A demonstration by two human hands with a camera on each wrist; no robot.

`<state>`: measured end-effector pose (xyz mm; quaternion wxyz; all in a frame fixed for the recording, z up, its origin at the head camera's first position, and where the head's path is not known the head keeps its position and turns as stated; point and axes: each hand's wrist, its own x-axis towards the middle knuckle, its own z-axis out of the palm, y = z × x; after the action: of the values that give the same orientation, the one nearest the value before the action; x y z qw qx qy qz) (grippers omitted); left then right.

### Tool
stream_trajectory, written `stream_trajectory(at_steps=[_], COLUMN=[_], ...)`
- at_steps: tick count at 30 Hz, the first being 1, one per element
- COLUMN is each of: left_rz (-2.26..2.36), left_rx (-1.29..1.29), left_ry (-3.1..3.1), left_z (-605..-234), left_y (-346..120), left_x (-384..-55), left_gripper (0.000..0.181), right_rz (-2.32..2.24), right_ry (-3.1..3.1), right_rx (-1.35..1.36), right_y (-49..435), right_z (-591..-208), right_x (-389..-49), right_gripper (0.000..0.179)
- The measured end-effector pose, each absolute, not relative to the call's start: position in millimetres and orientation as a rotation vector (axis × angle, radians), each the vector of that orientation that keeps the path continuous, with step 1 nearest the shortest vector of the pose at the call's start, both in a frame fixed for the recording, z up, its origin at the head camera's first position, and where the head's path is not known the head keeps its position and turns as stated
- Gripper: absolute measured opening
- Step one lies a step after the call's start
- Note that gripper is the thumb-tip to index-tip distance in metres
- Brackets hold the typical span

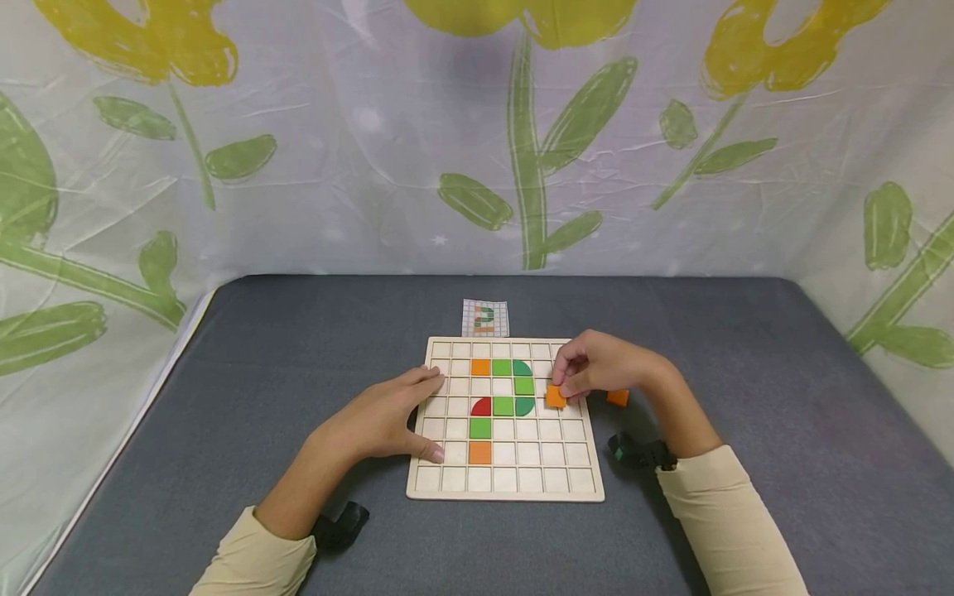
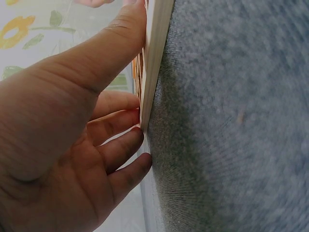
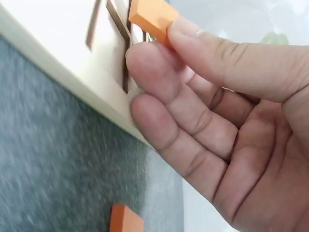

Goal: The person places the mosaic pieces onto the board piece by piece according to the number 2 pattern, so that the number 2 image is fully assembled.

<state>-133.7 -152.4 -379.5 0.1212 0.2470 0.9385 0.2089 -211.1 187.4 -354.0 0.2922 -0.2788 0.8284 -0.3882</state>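
A wooden grid board (image 1: 505, 484) lies on the dark cloth, with orange, green and red tiles set in some of its cells. My right hand (image 1: 607, 364) pinches an orange square tile (image 1: 555, 396) between thumb and fingers over the board's right side; the right wrist view shows that tile (image 3: 153, 18) held by one edge. On the board's left edge rests my left hand (image 1: 383, 416), its thumb and fingers spread and holding nothing. In the left wrist view, the left thumb (image 2: 113, 48) lies on the board's edge (image 2: 157, 58).
Another orange tile (image 1: 618, 398) lies on the cloth right of the board, under the right wrist. A small printed pattern card (image 1: 485, 318) sits just beyond the board's far edge. Behind the table (image 1: 298, 331) hangs a flowered white curtain (image 1: 358, 207).
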Motion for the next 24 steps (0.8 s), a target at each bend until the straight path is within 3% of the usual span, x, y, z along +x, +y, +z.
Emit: stream_trajectory(at_steps=[24], left_rz=[0.594], left_rx=[0.717], left_ry=[2.754], left_z=[-381.0], left_y=[-152.9], left_x=[-133.7], left_gripper=[0.106], right_rz=[-0.975], right_ry=[2.077], right_rx=[-0.974], right_y=[138.0], right_z=[-351.1], right_x=[-186.4], right_gripper=[0.011])
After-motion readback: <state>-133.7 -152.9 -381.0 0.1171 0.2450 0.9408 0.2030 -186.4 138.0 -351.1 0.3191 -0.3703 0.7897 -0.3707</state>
